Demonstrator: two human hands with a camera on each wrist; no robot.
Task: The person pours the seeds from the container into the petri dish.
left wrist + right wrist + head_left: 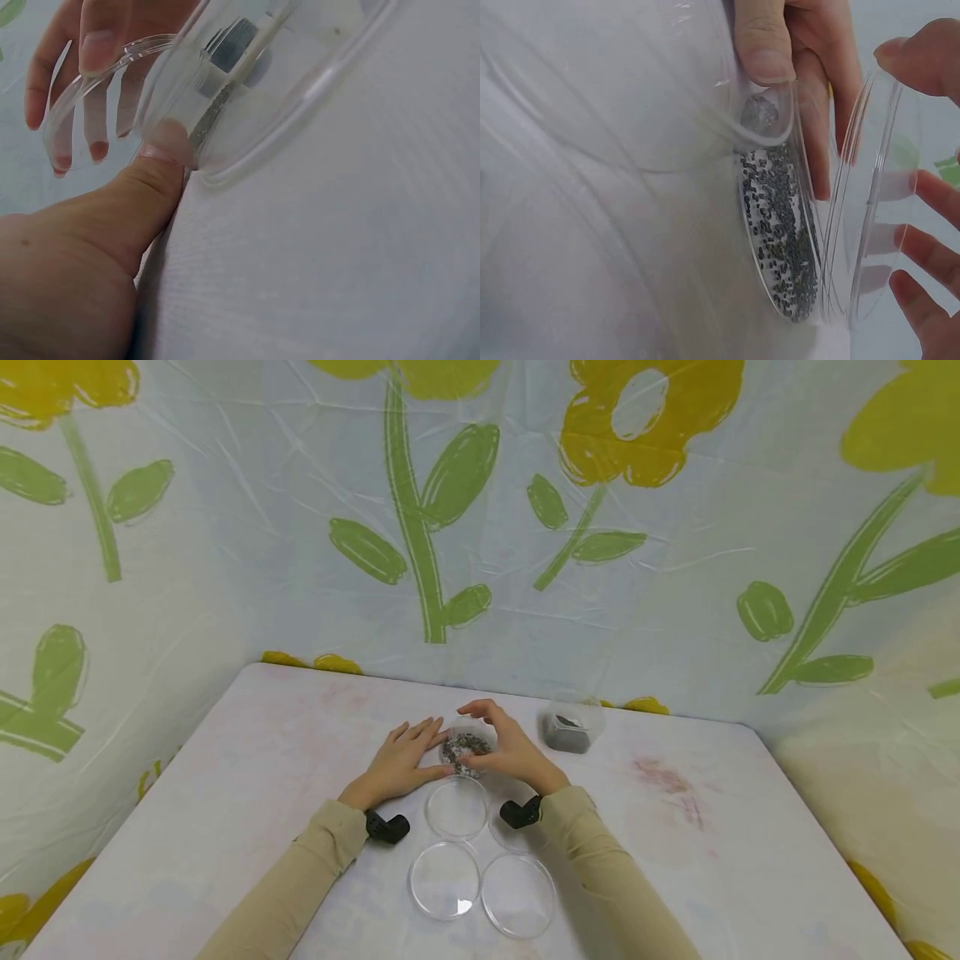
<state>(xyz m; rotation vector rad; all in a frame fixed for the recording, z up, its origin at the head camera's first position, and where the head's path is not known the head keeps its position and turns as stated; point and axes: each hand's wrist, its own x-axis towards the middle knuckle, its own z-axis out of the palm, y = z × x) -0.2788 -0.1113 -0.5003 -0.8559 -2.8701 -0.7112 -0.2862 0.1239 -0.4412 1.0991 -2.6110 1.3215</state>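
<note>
My right hand (517,752) grips a clear petri dish lid (876,195) between thumb and fingertips, tilted over a petri dish (776,232). Dark grains, loosely scattered, cover the bottom of that dish. On its left side my left hand (401,760) lies with fingers straight and spread. The left thumb (161,172) touches the dish's near edge, while the other fingers reach along its far left side. In the head view the right hand partly covers the dish.
Several clear round dishes (445,881) lie flat on the cloth-covered table (660,877), close in front of the hands. Beyond the right hand stands a clear container (567,735) with dark grey contents. A flower-printed curtain (285,568) rises behind the table.
</note>
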